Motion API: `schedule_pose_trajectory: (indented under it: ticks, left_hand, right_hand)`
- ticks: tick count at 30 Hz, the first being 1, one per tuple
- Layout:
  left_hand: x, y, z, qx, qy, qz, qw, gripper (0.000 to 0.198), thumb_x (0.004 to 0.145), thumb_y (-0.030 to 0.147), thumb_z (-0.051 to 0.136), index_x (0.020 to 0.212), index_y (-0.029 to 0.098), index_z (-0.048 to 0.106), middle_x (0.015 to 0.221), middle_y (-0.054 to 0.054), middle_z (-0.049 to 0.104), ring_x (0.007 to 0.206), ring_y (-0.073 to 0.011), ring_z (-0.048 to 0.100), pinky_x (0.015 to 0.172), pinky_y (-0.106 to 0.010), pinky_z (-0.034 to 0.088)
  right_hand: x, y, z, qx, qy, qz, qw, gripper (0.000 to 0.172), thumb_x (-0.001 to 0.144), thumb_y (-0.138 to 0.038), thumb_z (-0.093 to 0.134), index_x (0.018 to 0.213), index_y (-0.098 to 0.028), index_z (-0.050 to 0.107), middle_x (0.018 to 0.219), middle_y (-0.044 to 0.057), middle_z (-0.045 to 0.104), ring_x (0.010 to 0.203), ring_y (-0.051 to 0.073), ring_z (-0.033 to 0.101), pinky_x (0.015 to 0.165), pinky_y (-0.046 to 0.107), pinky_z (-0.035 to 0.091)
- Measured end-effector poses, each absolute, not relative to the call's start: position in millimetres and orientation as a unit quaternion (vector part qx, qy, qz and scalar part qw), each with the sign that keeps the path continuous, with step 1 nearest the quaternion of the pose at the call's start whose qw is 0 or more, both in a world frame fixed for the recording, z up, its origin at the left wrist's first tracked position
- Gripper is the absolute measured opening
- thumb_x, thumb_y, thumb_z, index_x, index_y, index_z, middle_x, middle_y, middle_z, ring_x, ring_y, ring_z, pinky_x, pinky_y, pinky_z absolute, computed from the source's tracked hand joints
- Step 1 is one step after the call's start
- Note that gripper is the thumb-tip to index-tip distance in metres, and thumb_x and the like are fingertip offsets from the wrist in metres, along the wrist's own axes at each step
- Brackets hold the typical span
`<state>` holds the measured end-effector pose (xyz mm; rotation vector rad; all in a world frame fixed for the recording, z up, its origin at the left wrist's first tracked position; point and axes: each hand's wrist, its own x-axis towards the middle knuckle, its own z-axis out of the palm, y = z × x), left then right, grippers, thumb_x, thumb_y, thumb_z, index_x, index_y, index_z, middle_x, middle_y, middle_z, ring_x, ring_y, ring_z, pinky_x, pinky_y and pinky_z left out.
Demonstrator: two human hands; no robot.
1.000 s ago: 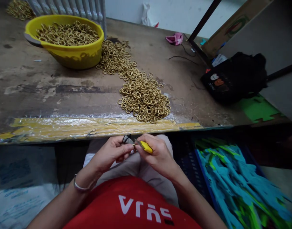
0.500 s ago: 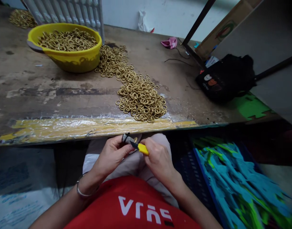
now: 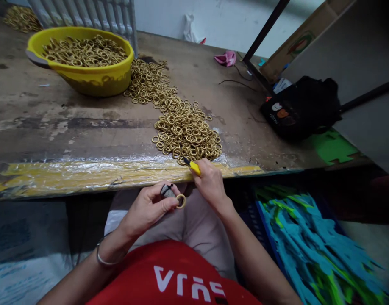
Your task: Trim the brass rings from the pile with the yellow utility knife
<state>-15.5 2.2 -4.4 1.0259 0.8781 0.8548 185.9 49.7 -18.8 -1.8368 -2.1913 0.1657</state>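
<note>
On the surface (image 3: 70, 146): many gold rings (image 3: 188, 131); whether worked or unworked, cannot tell.
Yellow basin (image 3: 94, 80): heaped with them.
Loose pile (image 3: 173, 106): plenty there, trailing from basin to near edge.
Right hand (image 3: 209, 182): grasping a yellow-handled tool (image 3: 195, 167), its tip at the pile.
Left hand (image 3: 143, 209): pinching a lone ring (image 3: 185, 201).
Lone ring: over the lap (image 3: 178, 228), seemingly partway through handling.

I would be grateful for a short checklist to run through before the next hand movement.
1. Left grip holding the single gold ring: ok.
2. Grey finger cover on the left grip: ok.
3. Right grip holding the yellow-handled tool: ok.
4. Tool apart from the held ring: ok.
5. Tool tip touching the ring heap: cannot tell; it overlaps the near edge.
6. All rings inside the yellow tub: not ok.
</note>
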Motion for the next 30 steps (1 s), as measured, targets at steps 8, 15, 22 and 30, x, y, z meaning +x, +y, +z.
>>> schedule_pose_trajectory:
  ticks: [8,15,22,30]
  left_hand:
    - [-20,6,-34,0.164,0.34,0.383,0.843,0.023,0.075,0.029,0.077,0.084,0.009,0.072,0.073,-0.008,0.068,0.063,-0.0142,0.063,0.052,-0.02,0.052]
    - [-24,12,-35,0.164,0.317,0.399,0.845,0.023,0.077,0.025,0.075,0.088,0.005,0.073,0.079,-0.011,0.07,0.07,-0.0155,0.067,0.057,-0.021,0.058]
    - [-26,11,-27,0.163,0.318,0.41,0.839,0.018,0.078,0.024,0.072,0.084,0.007,0.071,0.079,-0.01,0.069,0.069,-0.0161,0.067,0.055,-0.021,0.057]
    - [-24,12,-22,0.128,0.327,0.421,0.836,0.024,0.079,0.027,0.073,0.068,0.014,0.055,0.056,0.004,0.052,0.048,-0.0071,0.051,0.039,-0.015,0.043]
  right_hand:
    - [162,71,-24,-0.626,-0.775,0.046,0.076,0.014,0.088,-0.014,0.054,0.096,-0.019,0.064,0.095,0.005,0.063,0.078,0.017,0.059,0.065,0.026,0.034]
    - [164,80,-26,-0.62,-0.775,0.079,0.094,0.011,0.088,-0.018,0.055,0.083,-0.017,0.064,0.085,0.006,0.064,0.072,0.017,0.058,0.063,0.027,0.035]
    - [174,88,-26,-0.611,-0.569,0.333,0.439,0.02,0.085,-0.035,0.059,0.074,-0.018,0.059,0.061,-0.004,0.05,0.053,0.01,0.044,0.053,0.024,0.035]
    - [159,61,-6,-0.47,-0.375,0.649,0.466,0.033,0.071,-0.043,0.076,0.073,-0.018,0.055,0.057,-0.007,0.047,0.04,0.004,0.034,0.038,0.017,0.024]
